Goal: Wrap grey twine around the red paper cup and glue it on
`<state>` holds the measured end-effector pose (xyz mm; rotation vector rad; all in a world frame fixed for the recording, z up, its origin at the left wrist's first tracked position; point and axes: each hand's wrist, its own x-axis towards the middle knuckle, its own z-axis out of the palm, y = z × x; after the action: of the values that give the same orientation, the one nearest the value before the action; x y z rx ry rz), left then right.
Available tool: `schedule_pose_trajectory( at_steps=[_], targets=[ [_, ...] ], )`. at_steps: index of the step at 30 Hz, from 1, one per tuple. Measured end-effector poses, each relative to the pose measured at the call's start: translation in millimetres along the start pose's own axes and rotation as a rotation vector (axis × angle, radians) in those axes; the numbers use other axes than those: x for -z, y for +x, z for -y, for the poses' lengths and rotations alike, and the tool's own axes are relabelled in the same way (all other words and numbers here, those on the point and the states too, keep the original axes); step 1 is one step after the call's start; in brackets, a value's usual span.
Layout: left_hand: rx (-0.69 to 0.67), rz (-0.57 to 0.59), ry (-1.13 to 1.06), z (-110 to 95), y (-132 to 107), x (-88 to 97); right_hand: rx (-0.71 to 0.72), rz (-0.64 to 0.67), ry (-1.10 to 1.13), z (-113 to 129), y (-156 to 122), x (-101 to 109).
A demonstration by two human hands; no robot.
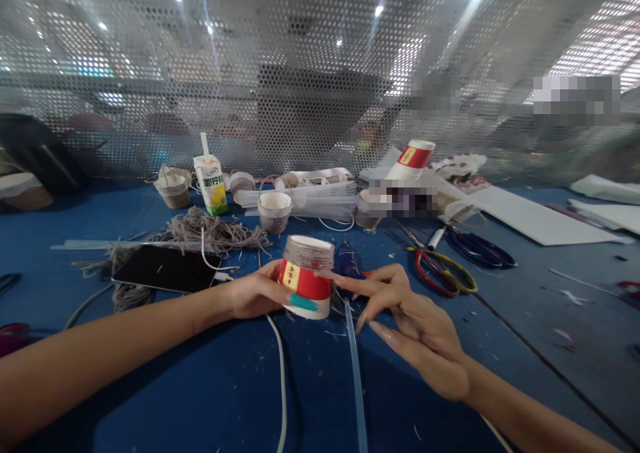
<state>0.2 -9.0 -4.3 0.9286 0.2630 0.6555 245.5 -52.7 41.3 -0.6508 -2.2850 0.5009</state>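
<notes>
A red and white paper cup (306,281) stands on the blue table (210,386), its upper part wound with brown string. My left hand (257,291) grips the cup from the left, thumb across its front. My right hand (407,319) is open, fingers stretched out, with a fingertip touching the cup's right side. A clear glue stick (356,373) lies on the table below the cup.
A loose pile of brown string (200,233) and a black phone (167,268) with a white cable (281,379) lie left. Scissors (443,269) lie right. Behind stand a milk carton (211,183), other string-wrapped cups (273,211), a tipped red cup (413,159) and white sheets (530,219).
</notes>
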Motion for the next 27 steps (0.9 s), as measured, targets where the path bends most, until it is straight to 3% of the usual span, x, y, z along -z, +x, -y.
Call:
schedule_pose_trajectory(
  at_steps=[4,9,14,20,27],
  targets=[
    [-0.006,-0.005,-0.014,1,0,1.0,0.041,0.056,-0.001,2,2,-1],
    [0.002,-0.017,-0.019,2,1,0.6,-0.03,0.074,-0.053,8,3,-2],
    [-0.006,-0.012,-0.018,2,0,1.2,0.044,0.08,-0.061,7,3,-3],
    [-0.015,-0.031,0.003,2,0,-0.2,-0.009,0.072,-0.128,8,4,-4],
    [-0.044,-0.052,0.048,1,0,-1.7,-0.04,0.152,-0.086,11,5,-6]
  ],
)
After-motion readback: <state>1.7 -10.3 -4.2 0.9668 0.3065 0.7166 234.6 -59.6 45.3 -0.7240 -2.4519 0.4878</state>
